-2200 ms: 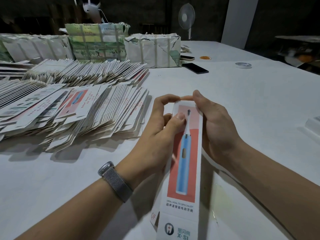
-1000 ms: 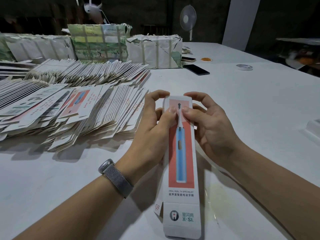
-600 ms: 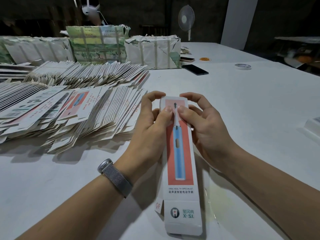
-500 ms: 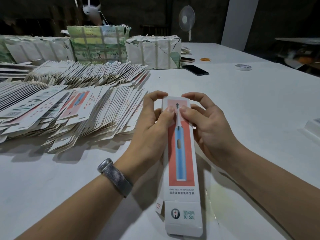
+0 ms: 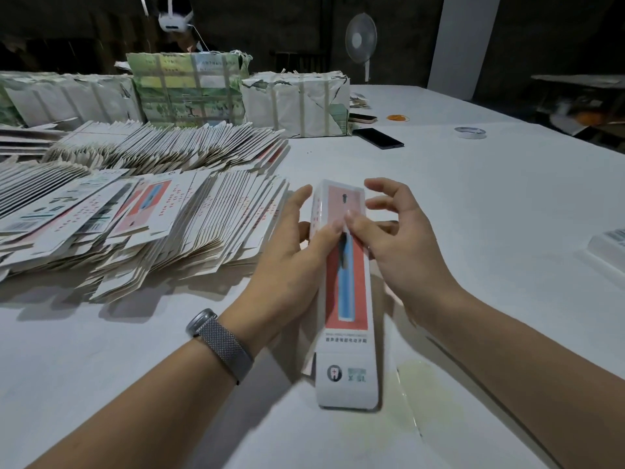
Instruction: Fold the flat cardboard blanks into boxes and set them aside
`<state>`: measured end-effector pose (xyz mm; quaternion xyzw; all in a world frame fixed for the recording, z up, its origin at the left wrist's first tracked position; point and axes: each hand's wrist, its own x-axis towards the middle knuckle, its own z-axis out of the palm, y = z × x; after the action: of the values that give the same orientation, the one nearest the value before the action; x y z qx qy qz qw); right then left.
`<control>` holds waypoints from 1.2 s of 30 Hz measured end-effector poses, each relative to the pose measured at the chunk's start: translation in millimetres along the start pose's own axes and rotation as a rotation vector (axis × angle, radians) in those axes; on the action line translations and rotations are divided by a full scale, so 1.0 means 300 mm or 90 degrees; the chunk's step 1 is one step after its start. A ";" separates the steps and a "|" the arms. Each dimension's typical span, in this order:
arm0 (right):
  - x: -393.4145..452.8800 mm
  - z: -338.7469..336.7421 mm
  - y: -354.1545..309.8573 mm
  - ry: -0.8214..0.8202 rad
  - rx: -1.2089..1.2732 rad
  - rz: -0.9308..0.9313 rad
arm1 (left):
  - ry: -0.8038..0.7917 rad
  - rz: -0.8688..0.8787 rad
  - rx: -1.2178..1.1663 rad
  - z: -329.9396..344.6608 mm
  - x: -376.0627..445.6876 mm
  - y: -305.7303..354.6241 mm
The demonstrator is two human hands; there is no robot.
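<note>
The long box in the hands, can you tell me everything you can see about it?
The box is long, thin, white cardboard, already folded up into shape. Its top face has a red panel with a blue toothbrush picture, small writing below, and a tooth logo near the close end. It points away from the person, just above the table. The far end looks closed. The left hand holds its left side, thumb on top. The right hand touches the top with its thumb, other fingers spread loose.

Overhead light brightens the white table (image 5: 473, 204); the background beyond its far edge is dark. Soft shadows lie beneath the fanned stacks of flat cardboard blanks (image 5: 189, 231). Wide-angle distortion bends the picture edges; fingers show motion blur.
</note>
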<state>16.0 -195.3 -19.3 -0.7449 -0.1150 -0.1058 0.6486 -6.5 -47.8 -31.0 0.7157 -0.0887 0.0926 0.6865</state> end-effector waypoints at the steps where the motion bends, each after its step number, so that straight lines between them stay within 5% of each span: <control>1: -0.002 0.000 -0.002 -0.003 -0.036 -0.023 | 0.010 0.005 0.009 0.002 0.000 0.001; 10: -0.016 -0.012 -0.026 -0.155 -0.093 0.069 | 0.013 -0.030 -0.007 -0.013 -0.012 0.026; 15: 0.010 -0.027 -0.024 -0.126 -0.194 0.047 | -0.047 -0.002 0.092 -0.017 -0.005 -0.001; 19: 0.054 -0.109 -0.065 -0.144 -0.434 -0.011 | -0.053 0.043 0.176 -0.016 -0.009 -0.017; 28: -0.028 -0.455 -0.079 -0.126 -0.852 0.091 | -0.024 0.100 0.180 -0.041 -0.007 -0.016; 36: -0.096 -0.738 -0.031 0.000 -0.980 0.136 | -0.041 0.134 0.211 -0.042 -0.004 -0.034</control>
<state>-16.1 -414.3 10.7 -0.9926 0.0632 -0.0929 -0.0451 -5.3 -34.8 -40.6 0.8085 -0.1686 0.1541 0.5423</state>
